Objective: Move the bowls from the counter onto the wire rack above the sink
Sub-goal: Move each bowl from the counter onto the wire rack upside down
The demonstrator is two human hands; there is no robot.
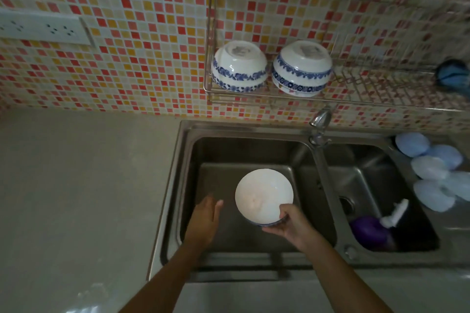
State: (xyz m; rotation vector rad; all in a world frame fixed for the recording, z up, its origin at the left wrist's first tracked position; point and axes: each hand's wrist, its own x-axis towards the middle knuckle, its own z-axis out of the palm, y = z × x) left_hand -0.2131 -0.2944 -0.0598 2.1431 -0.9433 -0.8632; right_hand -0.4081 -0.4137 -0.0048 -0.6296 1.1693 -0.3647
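right hand (292, 223) grips bowl (264, 195), mouth up, over sink (193, 150) | left hand (206, 218) spread, empty, just beside | rack (376, 89) up ahead, free space right of two bowls

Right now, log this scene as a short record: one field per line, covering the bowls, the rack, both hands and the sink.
bowls on rack: two, blue-patterned, upside down, side by side, left bowl and right bowl
wire rack: wall-mounted above the sink, right part bare of bowls
bowl in hand: white inside, mouth up, over the left basin
right hand: grips that bowl's near rim
left hand: open, empty, beside the bowl
sink: two basins, purple bottle in the right one
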